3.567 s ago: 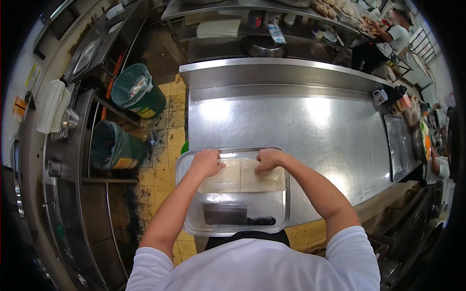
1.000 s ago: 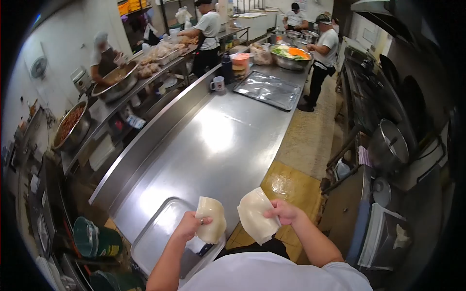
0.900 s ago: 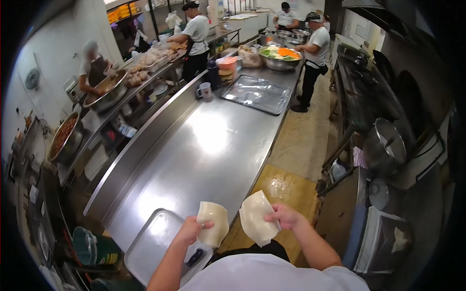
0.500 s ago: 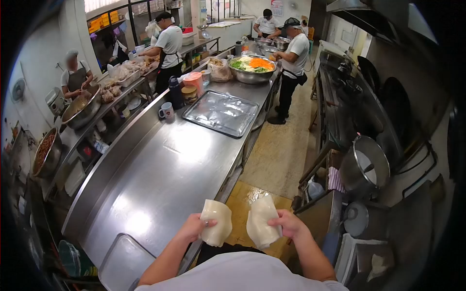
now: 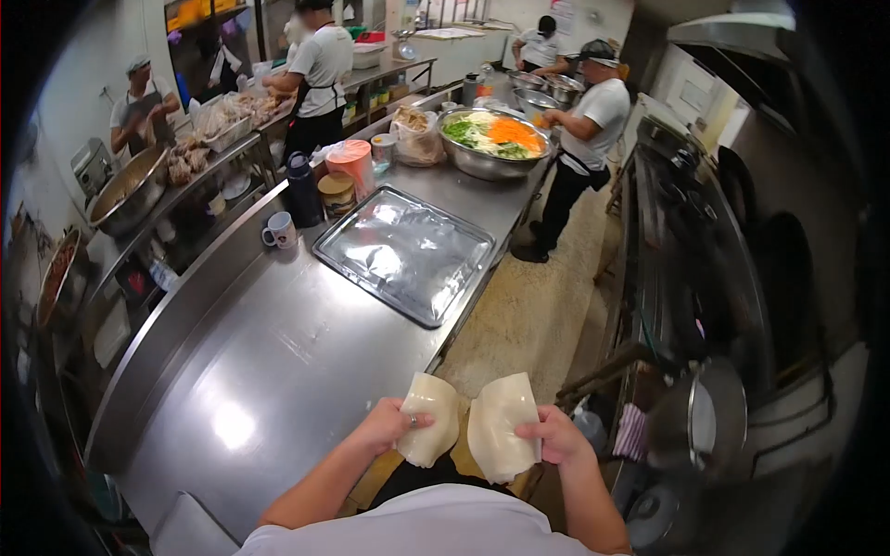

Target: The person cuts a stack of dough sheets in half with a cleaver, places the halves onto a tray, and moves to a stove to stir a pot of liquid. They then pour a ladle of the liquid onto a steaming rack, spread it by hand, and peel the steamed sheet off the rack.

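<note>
While facing along the steel counter (image 5: pixel 269 371), grips one pale bundle (image 5: pixel 434 437) in left hand (image 5: pixel 389 424) and a second bundle (image 5: pixel 501 428) in right hand (image 5: pixel 559 434), with fingers closed on outer edges, partly hidden. Holds both raised, near each other.

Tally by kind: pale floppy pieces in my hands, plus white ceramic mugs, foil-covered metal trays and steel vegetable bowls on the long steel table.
Pale floppy pieces, in left hand and right hand: 2
White mug: 1
Rectangular foil-covered tray: 1
Round vegetable bowl: 1
Total: 5
</note>
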`<action>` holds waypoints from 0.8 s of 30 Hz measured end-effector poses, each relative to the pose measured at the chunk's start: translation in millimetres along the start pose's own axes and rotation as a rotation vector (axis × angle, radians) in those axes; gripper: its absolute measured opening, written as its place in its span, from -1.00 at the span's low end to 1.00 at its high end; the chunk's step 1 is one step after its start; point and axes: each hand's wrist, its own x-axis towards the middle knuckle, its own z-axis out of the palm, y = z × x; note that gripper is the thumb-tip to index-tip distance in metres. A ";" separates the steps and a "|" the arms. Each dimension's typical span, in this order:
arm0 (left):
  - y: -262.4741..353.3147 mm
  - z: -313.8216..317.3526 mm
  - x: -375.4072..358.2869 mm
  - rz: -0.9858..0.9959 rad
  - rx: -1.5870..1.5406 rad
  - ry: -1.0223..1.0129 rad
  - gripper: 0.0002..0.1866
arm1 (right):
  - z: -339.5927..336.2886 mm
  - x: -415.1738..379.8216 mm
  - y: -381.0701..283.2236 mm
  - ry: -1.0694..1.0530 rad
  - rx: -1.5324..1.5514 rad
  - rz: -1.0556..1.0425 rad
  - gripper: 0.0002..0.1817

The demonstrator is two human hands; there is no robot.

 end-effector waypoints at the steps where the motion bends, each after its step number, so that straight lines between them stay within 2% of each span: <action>1: 13.8 0.1 16.3 0.005 0.000 0.019 -0.67 | -2.8 16.6 -20.3 0.010 -0.014 0.018 -0.52; 7: 72.9 -7.9 96.4 0.024 -0.116 0.132 -0.64 | -21.8 118.3 -123.7 -0.017 -0.141 0.111 -0.57; 11: 106.6 -13.0 116.7 0.101 -0.119 0.213 -0.66 | -27.8 182.4 -165.3 -0.097 -0.154 0.113 -0.57; 15: 136.0 -18.5 134.4 0.081 -0.142 0.382 -0.67 | -32.5 256.3 -204.1 -0.216 -0.183 0.180 -0.56; 24: 148.5 -20.4 190.6 0.155 -0.473 0.753 -0.65 | -35.8 446.9 -268.3 -0.417 -0.291 0.386 -0.57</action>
